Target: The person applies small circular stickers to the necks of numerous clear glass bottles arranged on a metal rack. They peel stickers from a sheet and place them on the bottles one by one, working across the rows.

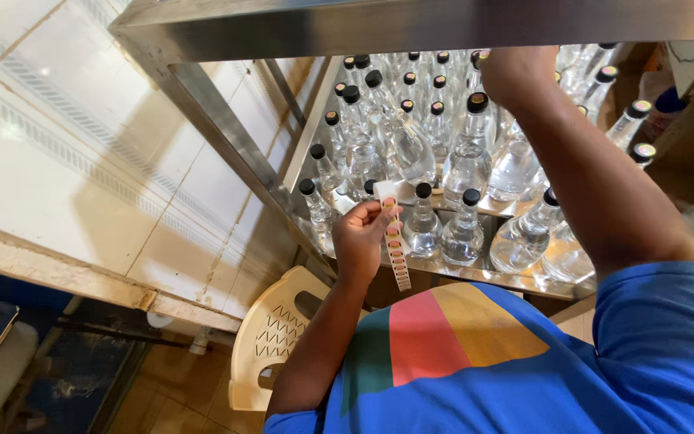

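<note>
- The left hand (361, 235) is closed on the upper end of a strip of small round stickers (395, 245); the strip hangs down from the fingers in front of the shelf edge, so the stickers face the person and can be peeled off one at a time.
- The right hand (510, 74) reaches up and back among the bottles, near the underside of the upper steel shelf (411, 24). Its fingers are hidden behind the wrist and that shelf, so I cannot tell whether it is open or gripping a bottle.
- Clear glass bottles with black caps (399, 137) stand packed together on the lower steel shelf (475, 273), upright, necks up, so each cap top is within reach.
- A few bottles at the right, such as the bottle with a coloured sticker on its cap (642, 107), already carry a round label on top; most caps nearer the front look plain black.
- A cream plastic chair (271, 341) stands below the shelf, just beside the person's left arm.
- The tiled wall (66, 153) runs along the left of the steel frame.
</note>
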